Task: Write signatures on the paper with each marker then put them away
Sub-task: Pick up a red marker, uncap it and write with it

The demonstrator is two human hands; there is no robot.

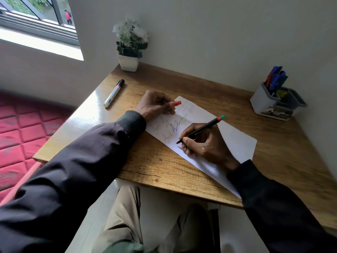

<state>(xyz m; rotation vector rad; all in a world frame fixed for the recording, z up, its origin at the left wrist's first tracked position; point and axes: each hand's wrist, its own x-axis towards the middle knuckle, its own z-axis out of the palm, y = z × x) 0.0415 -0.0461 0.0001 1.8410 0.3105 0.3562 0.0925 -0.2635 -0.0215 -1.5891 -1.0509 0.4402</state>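
Observation:
A white sheet of paper lies slantwise on the wooden table, with several scribbled signatures near its far end. My right hand grips a thin black marker with a red and green end, its tip touching the paper. My left hand rests on the paper's far left corner and pinches a red cap. A white marker with a black cap lies loose on the table, left of the paper.
A white and grey desk organiser at the right back holds several blue, red and green markers. A potted plant stands in the back corner by the wall. A red mattress lies left of the table.

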